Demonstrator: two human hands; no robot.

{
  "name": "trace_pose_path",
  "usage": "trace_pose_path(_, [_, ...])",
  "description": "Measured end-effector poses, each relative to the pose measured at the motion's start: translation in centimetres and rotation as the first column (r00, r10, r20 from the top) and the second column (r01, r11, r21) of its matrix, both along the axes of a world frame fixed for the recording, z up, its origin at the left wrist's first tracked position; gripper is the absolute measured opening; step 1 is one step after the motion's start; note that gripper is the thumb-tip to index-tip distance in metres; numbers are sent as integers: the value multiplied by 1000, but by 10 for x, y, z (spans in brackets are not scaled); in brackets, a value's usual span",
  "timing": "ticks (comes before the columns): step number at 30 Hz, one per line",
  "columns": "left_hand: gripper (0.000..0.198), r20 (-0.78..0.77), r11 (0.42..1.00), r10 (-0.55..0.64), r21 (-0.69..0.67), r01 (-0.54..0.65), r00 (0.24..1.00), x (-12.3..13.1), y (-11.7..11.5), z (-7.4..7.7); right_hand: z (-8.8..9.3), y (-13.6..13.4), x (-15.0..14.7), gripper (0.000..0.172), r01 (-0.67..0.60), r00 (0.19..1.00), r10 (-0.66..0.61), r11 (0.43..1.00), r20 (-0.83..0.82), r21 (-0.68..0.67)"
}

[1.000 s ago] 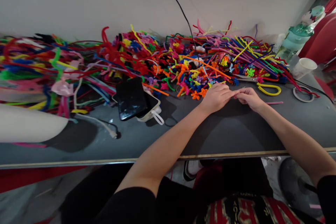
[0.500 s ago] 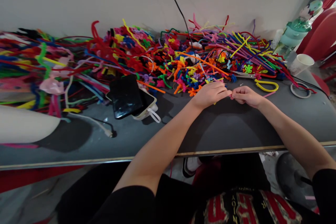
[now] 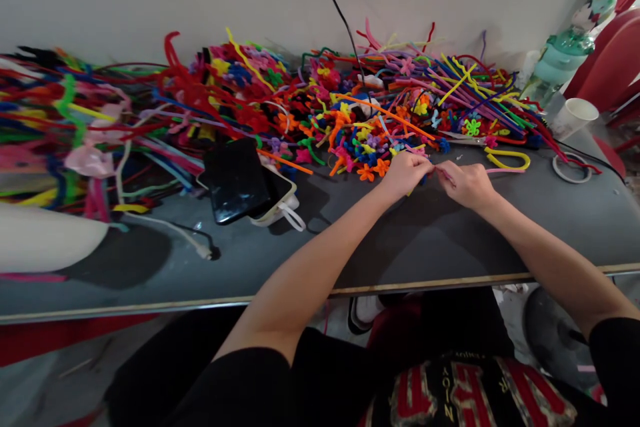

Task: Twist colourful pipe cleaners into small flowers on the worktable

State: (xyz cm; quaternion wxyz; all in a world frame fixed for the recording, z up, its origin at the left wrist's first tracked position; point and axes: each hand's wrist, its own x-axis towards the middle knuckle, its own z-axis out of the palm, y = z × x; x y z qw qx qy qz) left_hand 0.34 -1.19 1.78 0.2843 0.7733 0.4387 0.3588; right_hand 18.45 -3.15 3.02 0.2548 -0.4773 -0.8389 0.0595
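2 bare hands meet at the fingertips above the dark table (image 3: 450,247). Right hand (image 3: 469,185): fingertips pinched on 1 small pink piece (image 3: 447,176), which sits between the hands and is mostly covered. Left hand (image 3: 406,173): fingers drawn together at the same spot; contents hidden, cannot tell whether anything is gripped. Blue bit (image 3: 425,179) shows just under the left fingertips. Just right of the grip: 1 pink strand (image 3: 507,171) on the tabletop, near 1 yellow loop (image 3: 527,160). Just left: 2 orange flowers (image 3: 367,174). Immediately beyond: long heap of multicoloured fuzzy stems and shapes (image 3: 345,117), spreading well to the left. Farther right: 1 white ring (image 3: 556,167). Well left: 1 black phone (image 3: 237,181), lying partly over a pale-edged object. Far right, beyond the ring: 1 paper cup (image 3: 575,117), upright, then 1 green bottle (image 3: 560,60).
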Motion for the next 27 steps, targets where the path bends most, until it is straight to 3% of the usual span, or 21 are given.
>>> trace_pose_path(2, [38, -43, 999, 0, 37, 1, 999, -1, 0, 1, -2, 1, -1, 25, 22, 997, -22, 1000, -78, 1])
trace_pose_path(4, [33, -198, 966, 1, 252, 50, 980, -5, 0, 2, -3, 4, 0, 23, 38, 970, -53, 997, -237, -67])
trace_pose_path(7, [29, -446, 806, 46, 546, 231, 894, -13, 3, 3, -5, 10, 5, 26, -23, 883, -127, 949, -452, -313])
trace_pose_path(9, [29, -531, 726, 92, 615, 308, 843, -19, 7, 4, -4, 15, 7, 31, -125, 827, -182, 863, -531, -490])
trace_pose_path(12, [30, -565, 676, 128, 651, 345, 815, -24, 10, 4, -2, 18, 9, 37, -291, 772, -248, 682, -586, -671])
trace_pose_path(14, [31, -566, 659, 106, 656, 369, 817, -24, 9, 3, -1, 18, 9, 38, -370, 751, -271, 582, -602, -724])
trace_pose_path(16, [32, -555, 645, 72, 659, 386, 829, -23, 7, 4, 1, 18, 10, 37, -424, 737, -270, 529, -620, -735])
trace_pose_path(21, [32, -541, 621, 4, 660, 422, 841, -20, 4, 8, 3, 15, 13, 36, -473, 718, -270, 487, -642, -734])
trace_pose_path(24, [36, -559, 645, 10, 638, 422, 829, -17, 0, 11, 3, 15, 14, 38, -490, 701, -289, 468, -652, -735])
trace_pose_path(27, [35, -503, 698, -1, 619, 361, 864, -12, -3, 12, 2, 13, 11, 39, -434, 717, -290, 525, -634, -732])
